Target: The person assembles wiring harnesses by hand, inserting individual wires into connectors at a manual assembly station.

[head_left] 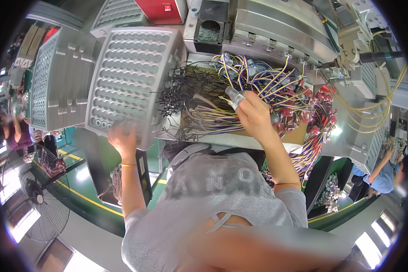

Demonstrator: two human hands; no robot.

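Bench carries the work; at its left end stands the grey tray, its support not visible. Tray face is rows of joined round pockets; ring shapes show in the near left corner, remaining contents too fine to tell. Placement beside the wires probably keeps both within arm's reach. Wires lie across a tan board along the bench's front edge: dark ends toward the tray, yellow and purple lengths mid-board, red connectors at the right end, some lengths hanging past the front edge. Lying crosswise presumably keeps the ends sorted by side. Black box, toward the back edge, holds pale, clear-looking bits in its round opening. Right hand, above the wires: fingertips pinched on a clear part, likely held by its side to leave the ends free; join to any wire unclear. Left hand, over the tray's near edge: fingers blurred, bent downward; cannot tell whether they grasp anything.
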